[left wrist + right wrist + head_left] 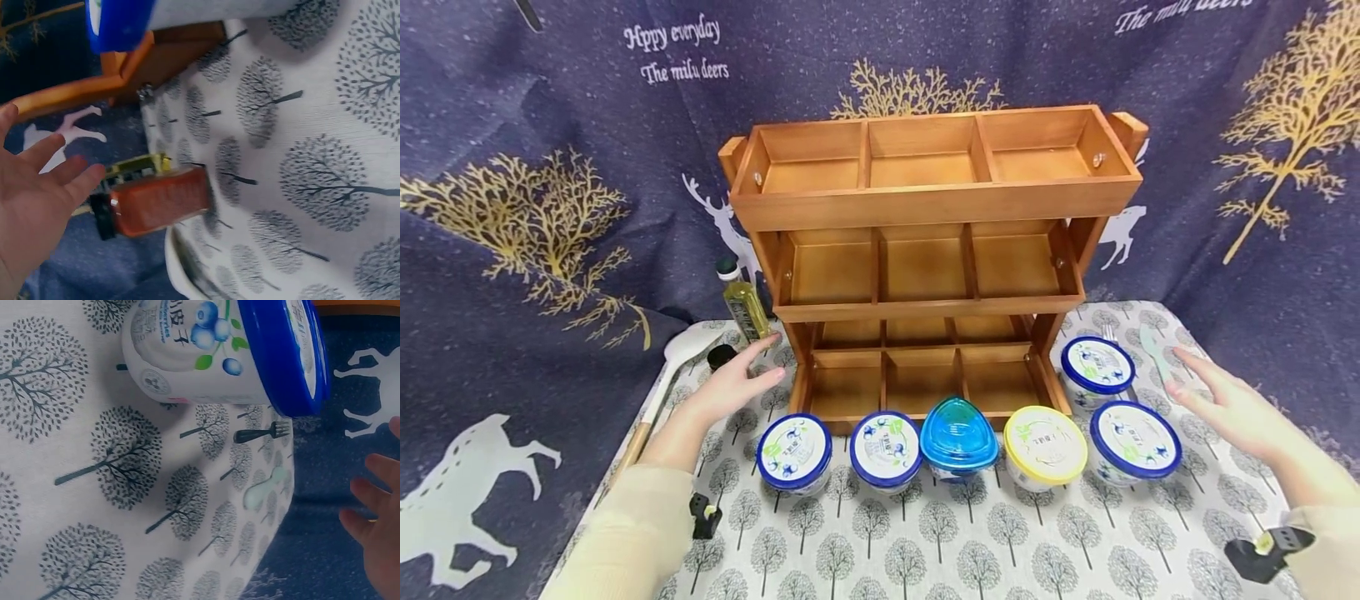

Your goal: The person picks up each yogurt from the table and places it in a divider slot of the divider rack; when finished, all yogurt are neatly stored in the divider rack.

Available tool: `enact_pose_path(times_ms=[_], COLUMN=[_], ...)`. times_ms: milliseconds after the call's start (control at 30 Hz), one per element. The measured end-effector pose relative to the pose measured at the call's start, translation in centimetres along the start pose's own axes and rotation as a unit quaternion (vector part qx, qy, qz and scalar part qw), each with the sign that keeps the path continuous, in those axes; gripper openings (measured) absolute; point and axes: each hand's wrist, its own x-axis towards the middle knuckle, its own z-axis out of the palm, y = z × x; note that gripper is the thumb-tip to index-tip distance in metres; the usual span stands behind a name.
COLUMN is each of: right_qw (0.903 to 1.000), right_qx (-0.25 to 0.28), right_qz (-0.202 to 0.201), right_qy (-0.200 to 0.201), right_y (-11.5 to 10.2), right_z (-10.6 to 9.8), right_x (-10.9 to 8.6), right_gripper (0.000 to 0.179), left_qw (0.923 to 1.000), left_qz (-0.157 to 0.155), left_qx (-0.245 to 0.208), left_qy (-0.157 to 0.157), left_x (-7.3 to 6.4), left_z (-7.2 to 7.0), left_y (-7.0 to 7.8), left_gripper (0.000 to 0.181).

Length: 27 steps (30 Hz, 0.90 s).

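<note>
Your left hand (pixel 727 395) and right hand (pixel 1231 407) are empty, their fingers spread, so you should move the left gently, not tipping the green-capped bottle (pixel 746 310) at far left.

head view bright and evenly lit, wrist views dimmer, left wrist blurred, soft shadows

I have the rack (pixel 936 204) at the back of the tabletop (pixel 835 512), five containers (pixel 886 450) in a row before it. To its left my cameras show two bottles (pixel 164 201) and a spoon (pixel 688 344); to its right, a sixth container (pixel 1097 365), a fork (pixel 256 434) and another utensil (pixel 259 492).
</note>
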Motion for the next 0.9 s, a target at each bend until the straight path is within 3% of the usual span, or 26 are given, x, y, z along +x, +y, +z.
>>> enact_pose_path(times_ms=[367,567,733,900], right_qw=[0.9978,0.9986,0.9992,0.9986], right_qx=[0.029,0.03,0.012,0.04], right_qz=[0.051,0.042,0.033,0.022], right_qy=[-0.033,-0.007,0.019,0.027], right_y=[0.3,0.6,0.9,1.1], right_z=[0.8,1.7,2.1,2.3], right_x=[-1.5,-2.2,-2.6,-2.8], right_gripper=[0.068,0.068,0.066,0.066], left_qw=[0.9983,0.9977,0.9937,0.9875], left_qz=[0.001,-0.025,-0.043,-0.039], left_qx=[-0.056,-0.059,-0.102,-0.15], left_qy=[-0.018,-0.023,-0.013,-0.028], left_x=[0.7,1.1,1.4,1.7], left_z=[1.5,2.6,3.4,4.2], left_y=[-2.6,-3.8,-4.4,-5.0], left_gripper=[0.069,0.07,0.068,0.067])
